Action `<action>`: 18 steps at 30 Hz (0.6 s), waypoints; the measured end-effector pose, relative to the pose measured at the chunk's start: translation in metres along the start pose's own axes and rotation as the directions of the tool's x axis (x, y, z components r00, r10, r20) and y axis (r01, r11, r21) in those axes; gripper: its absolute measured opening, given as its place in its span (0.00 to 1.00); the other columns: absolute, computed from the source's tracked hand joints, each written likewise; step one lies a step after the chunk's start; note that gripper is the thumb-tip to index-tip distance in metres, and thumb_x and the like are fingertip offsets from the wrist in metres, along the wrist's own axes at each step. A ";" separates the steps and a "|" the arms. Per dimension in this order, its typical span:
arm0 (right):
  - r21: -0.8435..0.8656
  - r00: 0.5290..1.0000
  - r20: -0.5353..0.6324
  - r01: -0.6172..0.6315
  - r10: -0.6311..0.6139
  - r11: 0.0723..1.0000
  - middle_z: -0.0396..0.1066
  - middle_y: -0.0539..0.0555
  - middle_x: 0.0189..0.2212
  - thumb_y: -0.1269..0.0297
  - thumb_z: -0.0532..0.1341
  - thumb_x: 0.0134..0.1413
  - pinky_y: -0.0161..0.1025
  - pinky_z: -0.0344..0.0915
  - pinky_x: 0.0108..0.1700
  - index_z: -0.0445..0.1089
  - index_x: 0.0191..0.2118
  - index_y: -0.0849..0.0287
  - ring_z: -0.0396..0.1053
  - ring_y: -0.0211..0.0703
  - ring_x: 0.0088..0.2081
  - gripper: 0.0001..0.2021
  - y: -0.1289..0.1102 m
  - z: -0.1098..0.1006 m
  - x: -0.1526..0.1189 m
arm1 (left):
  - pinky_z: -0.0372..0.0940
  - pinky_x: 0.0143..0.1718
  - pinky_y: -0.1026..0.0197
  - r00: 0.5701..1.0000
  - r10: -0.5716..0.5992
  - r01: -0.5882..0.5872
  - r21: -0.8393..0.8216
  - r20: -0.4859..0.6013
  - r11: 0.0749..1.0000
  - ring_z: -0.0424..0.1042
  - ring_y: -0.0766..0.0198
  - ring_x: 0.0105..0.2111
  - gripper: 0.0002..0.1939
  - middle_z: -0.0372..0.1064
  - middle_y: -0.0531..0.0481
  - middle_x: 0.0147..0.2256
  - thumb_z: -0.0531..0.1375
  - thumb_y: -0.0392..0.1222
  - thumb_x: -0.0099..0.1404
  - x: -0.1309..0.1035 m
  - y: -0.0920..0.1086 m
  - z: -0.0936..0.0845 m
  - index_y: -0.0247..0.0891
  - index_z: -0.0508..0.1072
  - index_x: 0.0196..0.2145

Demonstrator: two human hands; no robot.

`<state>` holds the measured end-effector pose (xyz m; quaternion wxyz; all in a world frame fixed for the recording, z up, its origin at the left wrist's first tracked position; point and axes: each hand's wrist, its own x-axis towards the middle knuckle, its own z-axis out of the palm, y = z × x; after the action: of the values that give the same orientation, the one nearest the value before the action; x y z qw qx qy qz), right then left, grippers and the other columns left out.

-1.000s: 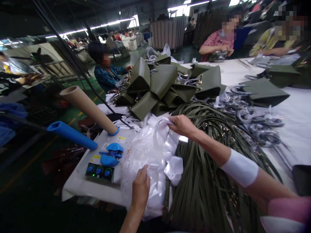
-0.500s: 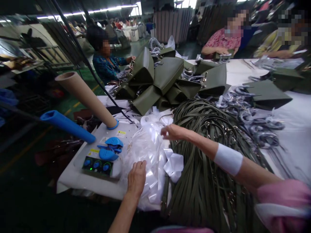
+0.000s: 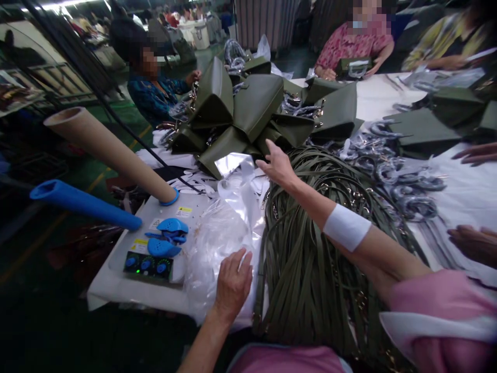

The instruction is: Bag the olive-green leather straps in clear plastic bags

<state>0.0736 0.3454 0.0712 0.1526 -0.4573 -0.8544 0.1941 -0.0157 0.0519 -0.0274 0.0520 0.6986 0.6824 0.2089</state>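
My left hand (image 3: 233, 282) is at the front edge of a crumpled pile of clear plastic film (image 3: 217, 233). Its fingers are bent and close together, with a bit of the film showing between them; the thumb side is partly hidden. My right hand (image 3: 278, 165) is stretched forward with fingers apart and holds nothing. It hovers over the far end of a heap of dark green straps (image 3: 310, 259), just in front of stacked dark green handbags (image 3: 258, 106). A shiny strip of film (image 3: 235, 166) stands up left of the right hand.
On the left, a grey machine with knobs (image 3: 147, 264) carries a cardboard tube (image 3: 112, 153) and a blue tube (image 3: 89, 204). Wrapped handles (image 3: 388, 171) lie to the right. Co-workers sit around the table; another person's hands (image 3: 473, 243) reach in from the right edge.
My right hand has moved forward and opened out from the film towards the bags. The left hand has shifted slightly right. Another person's hands have appeared at the right edge.
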 end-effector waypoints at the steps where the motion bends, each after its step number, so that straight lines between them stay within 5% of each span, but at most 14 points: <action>1: 0.065 0.999 -0.029 0.025 -0.023 0.998 0.52 0.68 0.58 0.64 0.46 0.61 0.39 0.60 0.48 0.38 0.63 0.69 0.63 0.44 0.50 0.28 -0.003 -0.001 0.000 | 0.62 0.47 0.51 0.999 -0.007 0.008 -0.022 0.033 1.000 0.65 0.56 0.46 0.15 0.67 0.41 0.46 0.51 0.34 0.64 -0.003 0.005 0.003 0.36 0.66 0.48; 3: 0.191 0.995 0.008 0.097 -0.100 0.977 0.60 0.64 0.53 0.64 0.46 0.61 0.37 0.61 0.45 0.47 0.61 0.67 0.66 0.41 0.45 0.24 -0.005 0.009 -0.021 | 0.65 0.44 0.56 0.994 -0.028 0.034 -0.059 0.104 0.998 0.67 0.60 0.41 0.12 0.68 0.43 0.41 0.50 0.34 0.64 -0.014 0.014 0.007 0.37 0.68 0.44; 5: 0.252 0.970 0.154 0.145 -0.188 0.957 0.70 0.56 0.36 0.65 0.48 0.60 0.33 0.62 0.38 0.64 0.49 0.66 0.69 0.37 0.34 0.16 -0.002 0.030 -0.059 | 0.66 0.41 0.60 0.980 -0.070 0.088 -0.091 0.185 0.992 0.68 0.62 0.39 0.10 0.69 0.46 0.37 0.51 0.35 0.64 -0.026 0.023 0.012 0.38 0.69 0.40; 7: 0.283 0.910 0.318 0.178 -0.267 0.942 0.70 0.52 0.26 0.69 0.51 0.56 0.31 0.60 0.33 0.70 0.36 0.65 0.67 0.35 0.28 0.11 0.004 0.056 -0.105 | 0.67 0.38 0.61 0.954 -0.150 0.179 -0.091 0.261 0.980 0.69 0.61 0.37 0.07 0.68 0.46 0.36 0.53 0.35 0.62 -0.037 0.031 0.018 0.38 0.70 0.37; 13: 0.368 0.731 0.568 0.185 -0.377 0.911 0.71 0.55 0.34 0.76 0.58 0.44 0.33 0.60 0.33 0.72 0.32 0.60 0.67 0.41 0.34 0.08 0.013 0.111 -0.194 | 0.66 0.32 0.56 0.838 -0.395 0.450 -0.067 0.377 0.890 0.70 0.54 0.33 0.10 0.68 0.42 0.35 0.57 0.29 0.53 -0.048 0.038 0.036 0.35 0.71 0.34; 18: 0.480 0.764 0.552 0.036 -0.333 0.877 0.69 0.55 0.41 0.74 0.59 0.44 0.38 0.61 0.42 0.70 0.35 0.57 0.65 0.46 0.43 0.10 0.008 0.109 -0.200 | 0.65 0.39 0.55 0.816 -0.443 0.548 -0.253 0.371 0.797 0.69 0.57 0.36 0.06 0.68 0.46 0.33 0.54 0.31 0.55 -0.043 0.037 0.023 0.37 0.67 0.32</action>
<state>0.1385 0.1599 -0.0447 -0.0177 -0.2320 -0.8312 0.5049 0.0281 0.0125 -0.0448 0.3289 0.4951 0.7791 0.1991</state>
